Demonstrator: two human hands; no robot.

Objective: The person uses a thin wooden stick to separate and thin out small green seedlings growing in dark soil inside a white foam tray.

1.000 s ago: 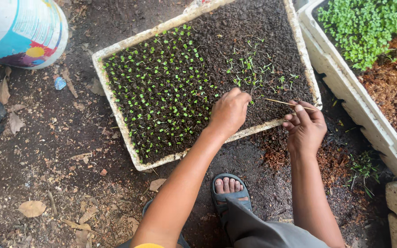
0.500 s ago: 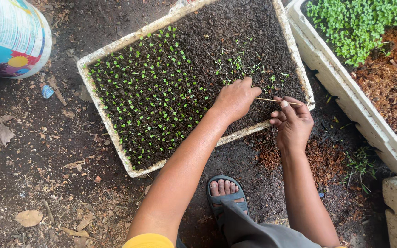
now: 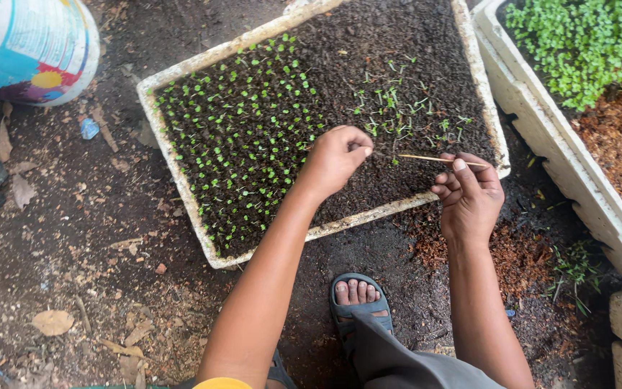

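A white foam tray (image 3: 181, 180) of dark soil lies on the ground, its left half filled with rows of tiny green seedlings (image 3: 239, 137). Loose seedlings (image 3: 397, 115) lie scattered on the bare soil at the right. My left hand (image 3: 336, 158) hovers over the soil near the tray's front edge, fingertips pinched together; whether a seedling is between them is too small to tell. My right hand (image 3: 469, 194) holds a thin wooden stick (image 3: 433, 158), which points left over the tray's front right part.
A second foam box (image 3: 541, 122) with dense green sprouts (image 3: 577, 36) and brown fibre stands at the right. A painted bucket (image 3: 30, 43) sits at the top left. My sandalled foot (image 3: 358, 299) rests on the dirt below the tray. Dry leaves litter the ground.
My left hand has drawn back from the loose seedlings toward the tray's front edge, its fingers now pinched. The right hand still holds the stick, shifted slightly.
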